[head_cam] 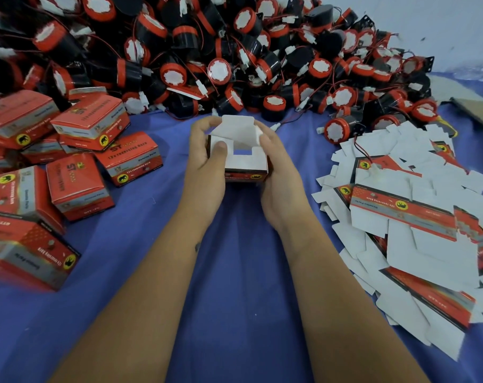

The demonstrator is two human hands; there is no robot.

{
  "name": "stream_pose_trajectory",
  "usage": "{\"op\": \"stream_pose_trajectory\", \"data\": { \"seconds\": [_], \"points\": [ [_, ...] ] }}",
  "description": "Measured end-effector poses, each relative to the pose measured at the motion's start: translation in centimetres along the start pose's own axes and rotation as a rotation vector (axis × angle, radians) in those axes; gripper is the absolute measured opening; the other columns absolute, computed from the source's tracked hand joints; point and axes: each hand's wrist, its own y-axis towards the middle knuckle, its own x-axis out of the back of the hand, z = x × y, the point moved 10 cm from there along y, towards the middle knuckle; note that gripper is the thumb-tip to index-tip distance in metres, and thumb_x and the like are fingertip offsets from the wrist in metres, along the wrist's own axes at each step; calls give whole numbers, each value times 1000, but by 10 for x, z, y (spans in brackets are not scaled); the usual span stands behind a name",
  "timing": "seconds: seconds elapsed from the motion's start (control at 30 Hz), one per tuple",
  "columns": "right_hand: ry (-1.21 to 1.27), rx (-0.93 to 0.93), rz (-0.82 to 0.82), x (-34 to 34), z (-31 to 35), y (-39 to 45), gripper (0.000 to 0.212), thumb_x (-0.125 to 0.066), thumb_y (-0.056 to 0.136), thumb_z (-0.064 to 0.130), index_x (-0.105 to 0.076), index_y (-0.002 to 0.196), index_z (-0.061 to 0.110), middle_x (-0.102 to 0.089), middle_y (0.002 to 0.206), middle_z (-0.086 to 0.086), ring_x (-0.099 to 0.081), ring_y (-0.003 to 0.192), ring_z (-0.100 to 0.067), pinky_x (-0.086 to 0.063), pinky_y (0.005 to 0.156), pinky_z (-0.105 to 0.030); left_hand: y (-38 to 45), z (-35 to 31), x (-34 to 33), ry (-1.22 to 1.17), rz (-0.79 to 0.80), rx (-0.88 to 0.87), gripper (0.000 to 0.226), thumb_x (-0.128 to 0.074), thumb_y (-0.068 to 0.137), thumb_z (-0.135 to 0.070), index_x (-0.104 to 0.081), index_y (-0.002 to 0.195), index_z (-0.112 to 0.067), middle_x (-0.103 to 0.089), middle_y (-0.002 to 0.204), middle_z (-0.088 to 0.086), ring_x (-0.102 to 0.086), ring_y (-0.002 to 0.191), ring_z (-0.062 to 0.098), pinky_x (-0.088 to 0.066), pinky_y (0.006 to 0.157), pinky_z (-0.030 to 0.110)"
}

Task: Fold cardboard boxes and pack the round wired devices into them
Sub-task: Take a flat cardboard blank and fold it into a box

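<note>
A small red cardboard box (244, 161) with white inner flaps is held up between both hands over the blue cloth. My left hand (205, 156) grips its left side, thumb pressing a white flap down. My right hand (276, 167) grips the right side, fingers curled round the far flap. One flap stands up at the back and the box top is partly open. A big heap of round black-and-red wired devices (221, 51) fills the far side of the cloth.
Several folded red boxes (80, 172) are piled at the left. A spread of flat unfolded box blanks (406, 217) lies at the right, with one device (337, 131) at its far edge. Blue cloth (243, 272) covers the surface beneath my forearms.
</note>
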Motion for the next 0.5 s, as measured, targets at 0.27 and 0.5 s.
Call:
{"op": "stream_pose_trajectory", "data": {
  "seconds": [0.27, 0.5],
  "points": [
    [-89, 60, -57, 4, 0, -2, 24, -47, 92, 4, -63, 95, 23, -64, 98, -2, -59, 90, -20, -48, 76, -38, 2, 7, -2, -192, 23, 72, 24, -45, 93, -15, -62, 79, -23, -70, 99, -4, -66, 89, 17, -53, 68, 29],
    [-153, 26, -40, 6, 1, -2, 21, -54, 85, 11, -62, 101, 23, -66, 101, -1, -62, 89, -18, -54, 76, -39, -2, 4, -4, -11, 44, 16, 37, -51, 84, -10, -58, 104, -40, -67, 103, -10, -66, 87, 0, -52, 66, 16]
  ]
}}
